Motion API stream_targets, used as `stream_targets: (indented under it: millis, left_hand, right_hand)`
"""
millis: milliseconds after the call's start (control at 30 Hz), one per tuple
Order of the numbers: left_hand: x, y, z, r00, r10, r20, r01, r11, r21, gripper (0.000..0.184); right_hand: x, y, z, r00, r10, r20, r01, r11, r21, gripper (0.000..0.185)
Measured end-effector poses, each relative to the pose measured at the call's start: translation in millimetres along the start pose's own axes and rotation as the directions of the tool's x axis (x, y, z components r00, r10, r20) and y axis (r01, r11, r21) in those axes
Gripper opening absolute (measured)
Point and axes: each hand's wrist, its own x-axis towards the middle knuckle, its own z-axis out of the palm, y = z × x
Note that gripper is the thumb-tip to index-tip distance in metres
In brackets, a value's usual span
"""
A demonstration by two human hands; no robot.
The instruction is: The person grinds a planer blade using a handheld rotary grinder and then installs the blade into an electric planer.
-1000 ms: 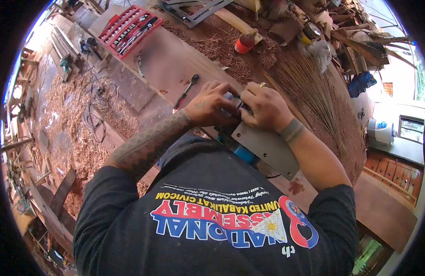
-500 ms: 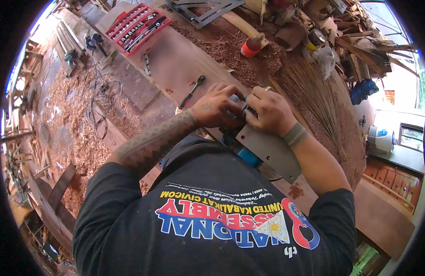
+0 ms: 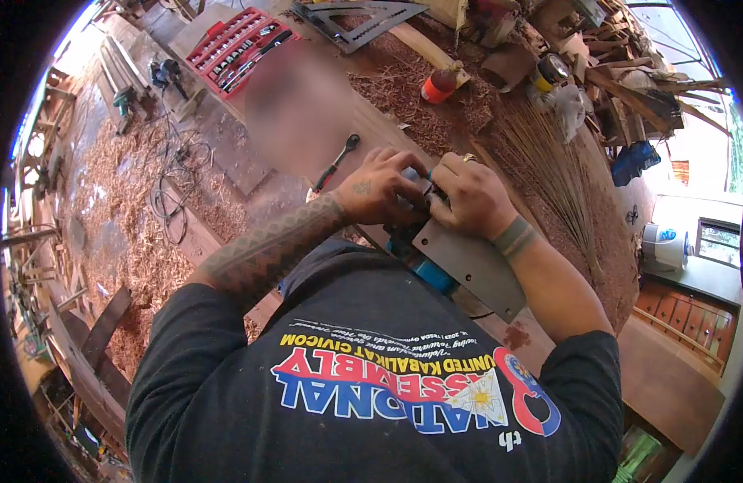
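Note:
An upturned electric planer (image 3: 472, 270) with a flat grey metal sole and a teal body lies close against the front of my shirt. My left hand (image 3: 383, 187) is closed at its middle, fingers bent and thumb tucked in. From the other side my right hand (image 3: 470, 193), with a ring on one finger, closes on the same spot, thumb and fingers pinched near the sole's edge. A small dark part shows between the two hands, but the fingers hide most of it. Beside my left hand a ratchet wrench (image 3: 337, 165) rests on the wooden board (image 3: 379, 121).
A red socket set case (image 3: 239, 52) lies open at the far end of the board, with a metal square (image 3: 359, 24) nearby. An orange-labelled bottle (image 3: 440, 84), wood shavings and bundled thin sticks (image 3: 548, 173) lie to the right. A cord (image 3: 174, 201) coils on the left.
Both hands stay at the same place on the planer, with only slight finger shifts. The right fingers now cover more of the small dark part.

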Motion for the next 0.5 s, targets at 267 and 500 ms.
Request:
stream_targets:
  millis: [267,500]
  left_hand:
    - [-0.3,-4.8,3.2,1.000,0.010,-0.024,-0.010,1.000,0.021,0.019]
    - [1.2,-4.1,4.6,0.999,0.016,-0.044,-0.016,1.000,0.016,0.019]
  right_hand:
    - [1.6,0.4,-0.6,1.000,-0.004,-0.004,0.004,1.000,0.002,0.020]
    - [0.3,3.1,1.3,1.000,0.001,0.017,0.000,1.000,-0.011,0.019]
